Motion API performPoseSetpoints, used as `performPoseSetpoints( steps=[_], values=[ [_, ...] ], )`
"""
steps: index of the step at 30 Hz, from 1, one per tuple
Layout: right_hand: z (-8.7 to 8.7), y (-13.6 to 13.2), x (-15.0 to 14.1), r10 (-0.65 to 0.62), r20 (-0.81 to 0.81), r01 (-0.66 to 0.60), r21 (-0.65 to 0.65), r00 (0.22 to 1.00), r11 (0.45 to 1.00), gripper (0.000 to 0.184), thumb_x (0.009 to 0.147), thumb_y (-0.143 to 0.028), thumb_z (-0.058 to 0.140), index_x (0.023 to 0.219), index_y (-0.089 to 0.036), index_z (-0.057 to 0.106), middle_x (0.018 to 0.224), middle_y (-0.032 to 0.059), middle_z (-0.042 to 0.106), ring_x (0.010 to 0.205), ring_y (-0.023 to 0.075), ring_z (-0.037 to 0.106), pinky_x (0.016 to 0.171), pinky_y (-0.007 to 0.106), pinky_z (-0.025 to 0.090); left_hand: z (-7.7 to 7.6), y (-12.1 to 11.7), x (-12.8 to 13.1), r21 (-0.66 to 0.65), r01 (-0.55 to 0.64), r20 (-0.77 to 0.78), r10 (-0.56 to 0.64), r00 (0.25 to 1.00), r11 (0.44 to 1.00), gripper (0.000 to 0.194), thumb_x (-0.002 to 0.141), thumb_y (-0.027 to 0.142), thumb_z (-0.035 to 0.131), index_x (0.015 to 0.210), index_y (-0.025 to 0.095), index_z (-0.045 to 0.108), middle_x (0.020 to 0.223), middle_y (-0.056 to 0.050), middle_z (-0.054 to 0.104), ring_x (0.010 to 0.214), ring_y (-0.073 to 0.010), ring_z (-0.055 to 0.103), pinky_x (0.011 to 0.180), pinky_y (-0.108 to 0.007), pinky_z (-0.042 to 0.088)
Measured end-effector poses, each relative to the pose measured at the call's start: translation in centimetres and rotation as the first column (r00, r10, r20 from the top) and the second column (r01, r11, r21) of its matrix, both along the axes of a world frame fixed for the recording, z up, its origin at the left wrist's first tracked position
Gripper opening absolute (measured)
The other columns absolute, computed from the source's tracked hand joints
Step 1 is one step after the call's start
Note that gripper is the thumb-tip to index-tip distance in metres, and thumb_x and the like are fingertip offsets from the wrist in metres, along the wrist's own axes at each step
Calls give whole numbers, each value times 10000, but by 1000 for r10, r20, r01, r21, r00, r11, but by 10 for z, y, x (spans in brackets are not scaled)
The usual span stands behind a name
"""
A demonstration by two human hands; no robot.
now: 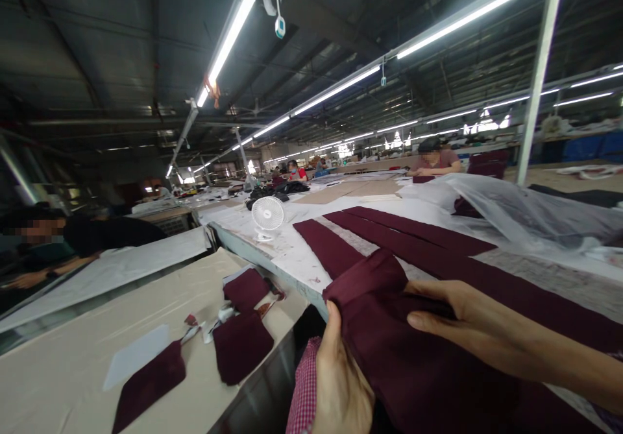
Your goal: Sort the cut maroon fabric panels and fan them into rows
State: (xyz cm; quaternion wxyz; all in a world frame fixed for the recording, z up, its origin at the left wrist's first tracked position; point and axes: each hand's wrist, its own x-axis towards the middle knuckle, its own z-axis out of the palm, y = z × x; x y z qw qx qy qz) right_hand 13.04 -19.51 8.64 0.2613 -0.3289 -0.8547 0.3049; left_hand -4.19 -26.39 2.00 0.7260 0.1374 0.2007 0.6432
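Observation:
A piece of dark maroon fabric [389,343] is held up in front of me, its upper end folded over. My left hand [341,375] grips its left edge, thumb on the near face and the other fingers behind the cloth. On the right side, my right hand [448,311] pinches the same cloth between thumb and fingers, partly hidden by a fold. Just beyond lie long maroon fabric strips [418,246], flat on the white-covered table [287,252].
On the lower cream-coloured table [63,362] are maroon cut pieces [243,346] and a pale sheet [136,356]. A small white fan [267,217] stands near the table edge. Clear plastic sheeting [520,207] lies at right. Co-workers sit at left [97,233] and far right [442,158].

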Motion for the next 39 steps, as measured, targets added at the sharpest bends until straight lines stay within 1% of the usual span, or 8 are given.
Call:
performPoseSetpoints(
  steps=[3,12,17,20,25,29,35,39],
  values=[
    [4,-2,1,72,19,-69,-103,997,992,365,883,-456,555,1046,-177,725,1090,123,738,990,306,701,858,388,576,-2,1,-2,4,15,-2,-15,1000,1000,605,860,611,631,1220,133,721,1196,-157,751,1219,-378,642,1073,-485,498],
    [5,2,7,74,75,-77,34,994,996,267,894,-427,576,782,-200,659,813,46,703,769,241,644,684,325,522,-3,4,-1,104,9,22,-11,1000,995,562,911,583,567,1145,110,758,1164,-163,762,1252,-365,621,1116,-478,458],
    [4,3,4,53,-21,-53,-38,998,998,278,873,-448,623,844,-186,710,872,60,740,845,260,677,765,332,553,-5,2,3,132,-111,41,106,994,985,583,803,650,684,1141,183,766,1177,-134,762,1309,-349,578,1136,-461,439],
    [1,2,3,39,-53,-43,-72,998,997,280,853,-460,659,871,-191,733,910,59,752,869,268,688,803,338,558,-8,-1,8,116,-222,24,220,975,968,480,685,557,842,1027,225,793,1134,-101,781,1293,-340,593,1144,-453,430],
    [-1,1,2,18,-62,-27,-160,998,987,346,852,-493,654,986,-181,722,1031,84,749,981,307,689,835,363,549,-10,-6,16,93,-329,-95,337,937,940,447,484,323,989,851,193,768,926,-87,815,980,-318,752,1068,-491,492],
    [-1,2,1,-6,-72,-8,-195,997,981,377,833,-501,661,1017,-174,702,1096,100,738,1036,315,681,897,387,539,-5,-3,19,115,-324,-130,337,932,939,498,477,278,989,899,170,748,934,-114,813,915,-324,765,987,-505,544],
    [-2,-1,-2,5,-42,-7,-48,999,999,240,880,-414,598,934,-203,697,998,66,749,935,263,708,814,333,555,-7,3,25,122,-323,-140,339,930,938,407,580,296,946,904,159,742,935,-122,811,959,-322,759,998,-473,539],
    [-7,-1,0,-134,-38,139,197,990,971,139,854,-328,601,902,-214,664,926,73,722,837,259,687,763,373,565,-9,7,23,107,-337,-125,349,929,935,399,606,346,935,914,169,754,954,-112,810,1028,-320,740,1010,-454,531]
  ],
)
